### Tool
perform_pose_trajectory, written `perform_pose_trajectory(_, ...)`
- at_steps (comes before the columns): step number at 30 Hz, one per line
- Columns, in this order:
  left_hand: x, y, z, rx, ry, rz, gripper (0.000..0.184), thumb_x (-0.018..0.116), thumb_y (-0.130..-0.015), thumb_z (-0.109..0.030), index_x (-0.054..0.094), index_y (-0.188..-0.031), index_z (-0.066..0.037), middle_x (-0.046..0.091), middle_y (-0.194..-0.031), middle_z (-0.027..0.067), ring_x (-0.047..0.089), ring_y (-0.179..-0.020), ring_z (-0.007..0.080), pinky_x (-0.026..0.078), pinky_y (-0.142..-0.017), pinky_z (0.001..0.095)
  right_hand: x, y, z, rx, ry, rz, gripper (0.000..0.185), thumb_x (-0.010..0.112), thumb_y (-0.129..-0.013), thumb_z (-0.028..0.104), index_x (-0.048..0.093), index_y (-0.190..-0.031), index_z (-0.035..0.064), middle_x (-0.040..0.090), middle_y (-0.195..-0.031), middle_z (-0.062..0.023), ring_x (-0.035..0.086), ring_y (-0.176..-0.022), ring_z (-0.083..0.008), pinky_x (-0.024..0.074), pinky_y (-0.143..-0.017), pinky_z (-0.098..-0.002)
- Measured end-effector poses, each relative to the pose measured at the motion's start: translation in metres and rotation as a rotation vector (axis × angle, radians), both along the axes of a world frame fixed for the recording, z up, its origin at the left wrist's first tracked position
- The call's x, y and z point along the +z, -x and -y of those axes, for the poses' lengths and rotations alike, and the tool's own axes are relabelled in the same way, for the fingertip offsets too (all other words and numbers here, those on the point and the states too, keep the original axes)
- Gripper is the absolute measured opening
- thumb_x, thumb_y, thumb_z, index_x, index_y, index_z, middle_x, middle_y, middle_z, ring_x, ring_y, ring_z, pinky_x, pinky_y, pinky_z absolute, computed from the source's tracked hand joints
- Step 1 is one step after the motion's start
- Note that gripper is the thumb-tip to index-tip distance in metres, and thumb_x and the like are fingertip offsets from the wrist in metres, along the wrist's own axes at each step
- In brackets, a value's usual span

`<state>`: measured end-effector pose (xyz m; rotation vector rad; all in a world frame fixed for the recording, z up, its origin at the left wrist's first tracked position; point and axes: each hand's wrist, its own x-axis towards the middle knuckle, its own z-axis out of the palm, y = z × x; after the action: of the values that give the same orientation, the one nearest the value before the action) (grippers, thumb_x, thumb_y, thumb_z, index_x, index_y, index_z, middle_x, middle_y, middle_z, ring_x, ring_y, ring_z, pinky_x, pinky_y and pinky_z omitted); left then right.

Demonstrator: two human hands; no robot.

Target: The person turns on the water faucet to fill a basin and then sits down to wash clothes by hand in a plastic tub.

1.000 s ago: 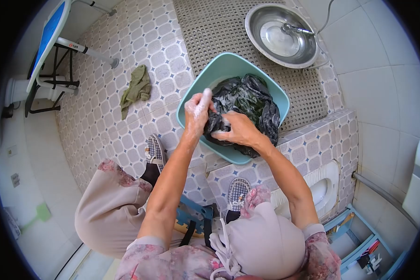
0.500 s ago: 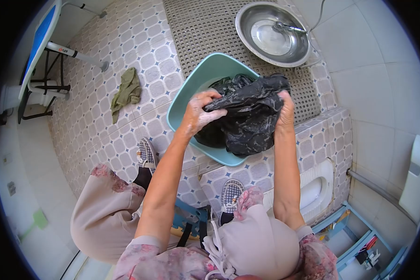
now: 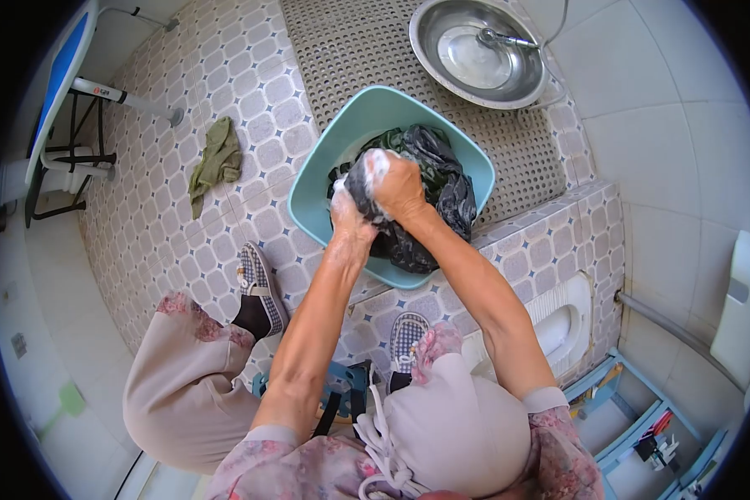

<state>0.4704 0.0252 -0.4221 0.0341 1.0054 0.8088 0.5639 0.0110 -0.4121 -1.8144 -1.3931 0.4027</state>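
Curled and sudsy, the right grip (image 3: 398, 190) sits just beside the curled left grip (image 3: 351, 218), forearms (image 3: 325, 304) slanting apart behind them.

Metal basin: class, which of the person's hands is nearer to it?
Right. The right hand is over the teal tub, below and left of the metal basin in the picture; the left hand, also at the tub, is lower and farther left.

Patterned tile floor (image 3: 262, 125), pale tiled wall (image 3: 642, 150), light blue shelf (image 3: 621, 454).
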Motion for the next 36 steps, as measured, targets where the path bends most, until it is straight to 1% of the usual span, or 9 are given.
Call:
perform_pose_trajectory(4,-0.005,0.021,0.007,-0.044,-0.017,0.115,0.023,0.049,-0.1,-0.028,0.064,-0.101,-0.011,0.068,-0.095,0.0098,0.067,-0.084,0.0236,0.056,-0.076,0.0374,0.024,0.032,0.02,0.043,0.039,0.035,0.021,0.064,-0.081,0.027,0.063,-0.079,0.0062,0.064,-0.073,-0.018,0.066,-0.065,-0.0369,0.054,-0.058,-0.0449)
perform_pose_trajectory(5,-0.068,0.046,-0.005,-0.223,-0.31,0.467,0.023,0.051,-0.098,-0.031,0.06,-0.089,-0.012,0.063,-0.077,0.0079,0.062,-0.07,0.021,0.053,-0.065,0.0343,0.032,0.05,0.032,0.173,-0.07,0.08,0.022,0.065,-0.079,0.028,0.064,-0.079,0.0063,0.065,-0.073,-0.0174,0.066,-0.065,-0.0358,0.0541,-0.058,-0.0444)
perform_pose_trajectory(7,-0.105,0.061,-0.018,-0.261,-0.254,0.555,0.024,0.051,-0.098,-0.031,0.061,-0.092,-0.01,0.065,-0.082,0.009,0.064,-0.074,0.0229,0.054,-0.069,0.0363,0.028,0.06,0.04,0.266,-0.181,0.124,0.023,0.066,-0.078,0.029,0.064,-0.079,0.0065,0.065,-0.073,-0.0165,0.067,-0.066,-0.0343,0.0544,-0.059,-0.0437)
perform_pose_trajectory(12,-0.006,0.014,0.007,-0.036,0.013,-0.095,0.037,0.044,-0.1,-0.029,0.062,-0.119,-0.004,0.067,-0.117,0.0146,0.066,-0.106,0.0298,0.052,-0.095,0.044,-0.016,0.012,0.001,-0.073,0.217,-0.049,0.025,0.066,-0.078,0.029,0.064,-0.076,0.0041,0.066,-0.075,-0.0183,0.067,-0.067,-0.0343,0.055,-0.06,-0.0446)
perform_pose_trajectory(16,-0.009,0.035,0.018,-0.014,0.077,0.149,0.026,0.044,-0.099,-0.025,0.064,-0.093,-0.01,0.067,-0.089,0.0075,0.065,-0.076,0.0231,0.054,-0.072,0.0359,0.008,0.042,0.032,0.055,0.139,0.128,0.024,0.065,-0.077,0.027,0.063,-0.076,0.0028,0.064,-0.074,-0.0188,0.066,-0.065,-0.0348,0.0548,-0.06,-0.0441)
perform_pose_trajectory(19,-0.107,0.061,0.003,-0.11,-0.262,0.402,0.024,0.047,-0.097,-0.03,0.055,-0.08,-0.014,0.057,-0.075,0.004,0.056,-0.066,0.0206,0.042,-0.057,0.0368,0.018,0.069,0.05,0.297,-0.177,0.076,0.021,0.064,-0.079,0.024,0.063,-0.079,0.0039,0.063,-0.073,-0.0185,0.065,-0.065,-0.0352,0.0541,-0.06,-0.0424)
perform_pose_trajectory(24,-0.004,0.037,0.009,-0.009,0.147,-0.144,0.027,0.052,-0.098,-0.031,0.06,-0.103,-0.006,0.067,-0.095,0.0119,0.067,-0.089,0.028,0.055,-0.083,0.0392,-0.037,0.024,0.017,0.04,0.188,0.154,0.013,0.061,-0.083,0.019,0.065,-0.087,0.0075,0.065,-0.078,-0.016,0.066,-0.07,-0.0353,0.0545,-0.064,-0.0436)
perform_pose_trajectory(31,0.03,0.047,-0.017,-0.146,-0.374,-0.583,0.029,0.057,-0.097,-0.034,0.056,-0.087,-0.007,0.057,-0.08,0.0059,0.057,-0.07,0.0162,0.049,-0.064,0.0334,0.015,-0.02,0.012,0.046,-0.132,0.113,0.027,0.059,-0.086,0.017,0.06,-0.11,0.0049,0.064,-0.109,-0.015,0.058,-0.106,-0.0347,0.043,-0.095,-0.0472)
perform_pose_trajectory(36,0.104,0.035,-0.046,-0.357,-0.799,-0.88,0.033,0.056,-0.099,-0.034,0.059,-0.086,-0.003,0.055,-0.079,0.0025,0.05,-0.065,0.0104,0.043,-0.061,0.0287,0.088,-0.016,0.03,0.405,-0.147,0.048,0.058,0.072,-0.079,0.032,0.054,-0.128,0.007,0.058,-0.117,-0.0171,0.051,-0.116,-0.0334,0.0264,-0.11,-0.0498)
